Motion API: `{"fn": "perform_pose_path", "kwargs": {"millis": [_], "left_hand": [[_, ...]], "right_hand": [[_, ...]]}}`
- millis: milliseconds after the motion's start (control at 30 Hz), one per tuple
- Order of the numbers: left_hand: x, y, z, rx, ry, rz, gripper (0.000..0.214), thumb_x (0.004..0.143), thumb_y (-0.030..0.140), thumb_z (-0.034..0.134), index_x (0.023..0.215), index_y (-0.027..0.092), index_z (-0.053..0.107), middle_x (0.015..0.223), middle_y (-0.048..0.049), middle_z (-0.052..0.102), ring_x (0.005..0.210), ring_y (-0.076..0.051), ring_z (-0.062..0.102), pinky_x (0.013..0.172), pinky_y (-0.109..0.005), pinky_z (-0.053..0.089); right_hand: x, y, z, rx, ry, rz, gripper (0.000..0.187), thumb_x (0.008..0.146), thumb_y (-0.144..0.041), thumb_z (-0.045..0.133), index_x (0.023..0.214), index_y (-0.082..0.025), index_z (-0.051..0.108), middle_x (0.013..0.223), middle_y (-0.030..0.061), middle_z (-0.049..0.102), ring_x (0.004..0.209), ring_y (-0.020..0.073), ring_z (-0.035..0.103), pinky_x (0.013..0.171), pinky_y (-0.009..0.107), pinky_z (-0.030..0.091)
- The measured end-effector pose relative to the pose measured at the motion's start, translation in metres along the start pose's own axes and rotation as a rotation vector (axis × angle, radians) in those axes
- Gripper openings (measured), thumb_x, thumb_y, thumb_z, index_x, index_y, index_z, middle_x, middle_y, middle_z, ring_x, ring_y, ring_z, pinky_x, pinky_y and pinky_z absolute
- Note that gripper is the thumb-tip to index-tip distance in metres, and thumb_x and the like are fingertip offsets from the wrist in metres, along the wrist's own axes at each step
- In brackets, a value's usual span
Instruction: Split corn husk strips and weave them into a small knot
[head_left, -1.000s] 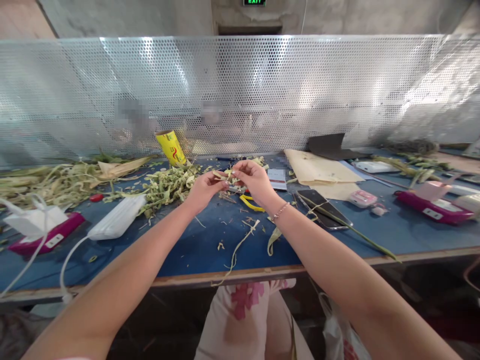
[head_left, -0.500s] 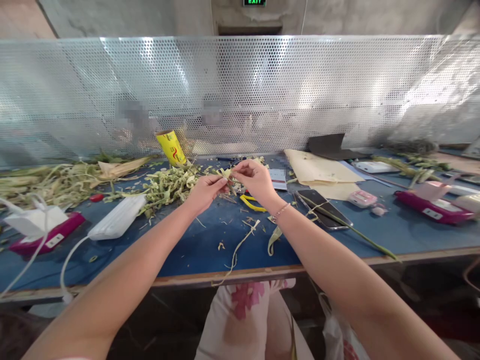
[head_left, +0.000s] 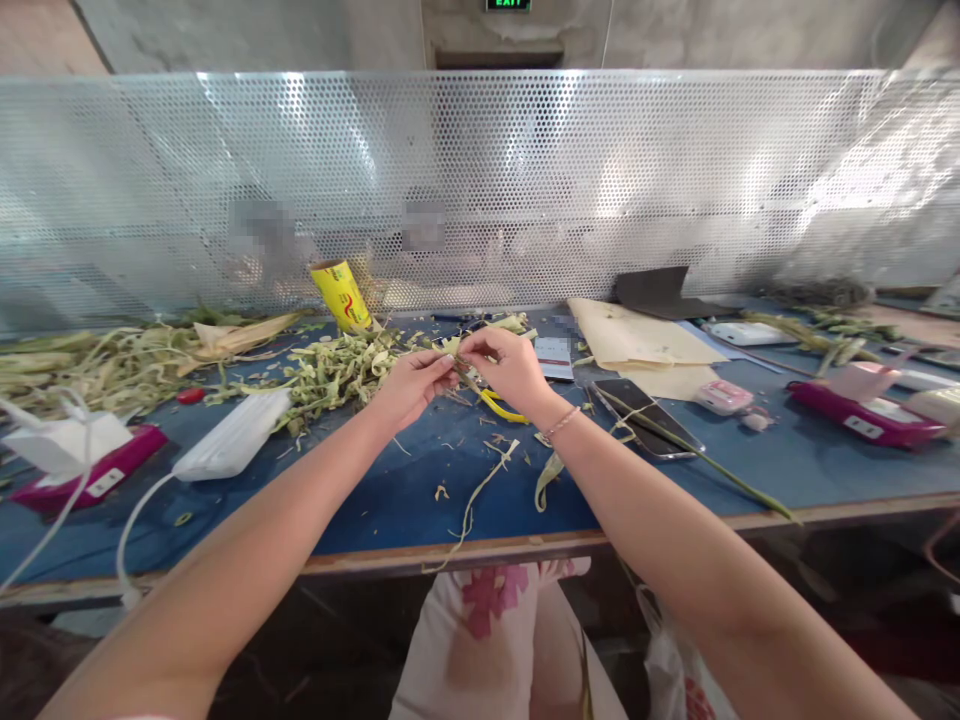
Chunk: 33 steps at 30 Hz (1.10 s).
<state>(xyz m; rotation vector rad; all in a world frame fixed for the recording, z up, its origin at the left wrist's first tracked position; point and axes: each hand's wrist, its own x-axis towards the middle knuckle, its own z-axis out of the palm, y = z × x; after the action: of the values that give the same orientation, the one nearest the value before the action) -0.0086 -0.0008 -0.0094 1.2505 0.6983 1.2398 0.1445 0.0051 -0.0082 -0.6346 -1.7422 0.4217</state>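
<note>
My left hand is closed, thumb against fingers, on a small piece of pale green-tan plant strip. Close beside it, my right hand pinches the same piece from the other side. The fingers hide most of the strip. Left of my hands lies a heap of curled pale-green plant pieces. Under my right hand shows the yellow loop handle of a tool, the rest of it covered. A thin dry fibre lies nearer the table edge.
A yellow tube leans by a perforated metal screen. At left are a white box-like object, a magenta power strip and dry husks. To the right lie a phone, brown paper and another magenta strip.
My right hand has shifted slightly and turned at the fingertips. The pale flap that stood up between my fingers no longer shows; a greener strip now points downward there.
</note>
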Motion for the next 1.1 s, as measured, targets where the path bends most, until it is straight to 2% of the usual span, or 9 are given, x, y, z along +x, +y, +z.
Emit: {"fn": "perform_pose_path", "kwargs": {"millis": [233, 467, 533, 867, 1100], "left_hand": [[-0.002, 0.001, 0.003, 0.015, -0.010, 0.014, 0.019, 0.061, 0.028, 0.072, 0.069, 0.011, 0.066, 0.063, -0.0003, 0.060, 0.057, -0.005, 0.053, 0.060, -0.019, 0.046], [-0.001, 0.004, 0.004, -0.091, -0.007, -0.006, 0.023, 0.065, 0.031, 0.070, 0.080, 0.014, 0.068, 0.063, 0.0004, 0.059, 0.057, -0.006, 0.053, 0.057, -0.019, 0.046], [-0.001, 0.006, 0.004, -0.103, 0.005, -0.032, 0.021, 0.068, 0.030, 0.067, 0.081, 0.013, 0.068, 0.063, -0.0003, 0.059, 0.057, -0.006, 0.053, 0.056, -0.019, 0.046], [0.000, 0.004, -0.001, -0.116, -0.037, -0.102, 0.022, 0.073, 0.032, 0.062, 0.077, 0.011, 0.067, 0.055, 0.0002, 0.056, 0.051, -0.007, 0.052, 0.054, -0.021, 0.047], [0.001, 0.003, 0.001, -0.100, -0.004, -0.109, 0.019, 0.076, 0.030, 0.059, 0.071, 0.012, 0.059, 0.044, 0.0036, 0.049, 0.044, -0.005, 0.047, 0.055, -0.022, 0.048]], "right_hand": [[0.002, -0.002, 0.006, 0.280, 0.019, 0.222, 0.008, 0.068, -0.017, 0.058, 0.075, -0.019, 0.054, 0.074, -0.0010, 0.061, 0.070, 0.0099, 0.058, 0.071, 0.027, 0.047], [0.006, 0.003, 0.004, 0.415, 0.245, 0.305, 0.014, 0.066, -0.020, 0.061, 0.076, -0.019, 0.051, 0.080, 0.0008, 0.063, 0.076, 0.0104, 0.060, 0.077, 0.028, 0.048], [0.007, 0.005, 0.002, 0.433, 0.276, 0.310, 0.015, 0.066, -0.021, 0.062, 0.076, -0.019, 0.051, 0.081, 0.0012, 0.063, 0.078, 0.0106, 0.060, 0.077, 0.028, 0.048], [0.006, -0.005, 0.003, 0.403, 0.176, 0.280, 0.013, 0.066, -0.019, 0.062, 0.074, -0.020, 0.051, 0.077, -0.0007, 0.063, 0.072, 0.0101, 0.059, 0.076, 0.029, 0.049], [0.003, -0.011, 0.006, 0.355, 0.118, 0.249, 0.012, 0.068, -0.019, 0.060, 0.075, -0.021, 0.050, 0.077, -0.0010, 0.062, 0.074, 0.0100, 0.059, 0.076, 0.029, 0.049]]}}
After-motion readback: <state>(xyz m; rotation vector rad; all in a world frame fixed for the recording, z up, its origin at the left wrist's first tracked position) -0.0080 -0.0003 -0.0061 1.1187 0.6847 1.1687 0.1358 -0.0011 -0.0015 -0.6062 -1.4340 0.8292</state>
